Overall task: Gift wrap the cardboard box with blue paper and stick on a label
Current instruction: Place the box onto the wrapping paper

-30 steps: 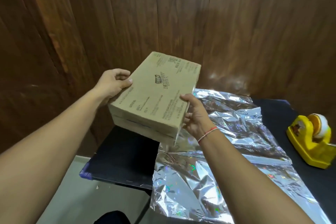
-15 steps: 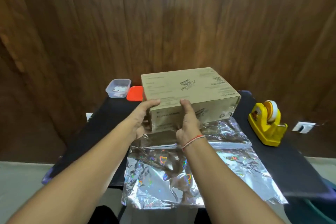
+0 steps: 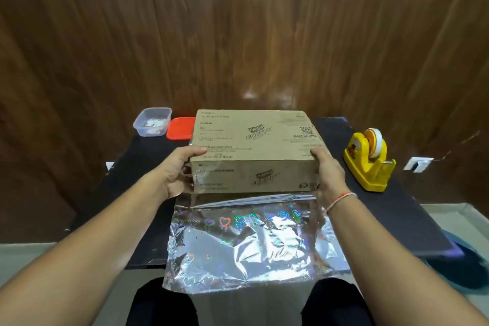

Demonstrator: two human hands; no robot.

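Note:
The brown cardboard box (image 3: 254,140) sits flat on the far half of a shiny silver holographic wrapping sheet (image 3: 246,243) spread over the black table (image 3: 127,193). My left hand (image 3: 177,172) grips the box's near left corner, thumb on top. My right hand (image 3: 326,174) grips the near right corner the same way. The sheet's near edge hangs over the table's front edge toward my lap. No blue paper is in view.
A yellow tape dispenser (image 3: 370,161) stands on the table to the right of the box. A clear plastic tub (image 3: 152,122) with small white pieces and an orange lid (image 3: 180,128) lie at the back left. A wooden wall stands close behind.
The box came from the air at my left down onto the sheet and now lies square to me. My hands moved apart to its two near corners.

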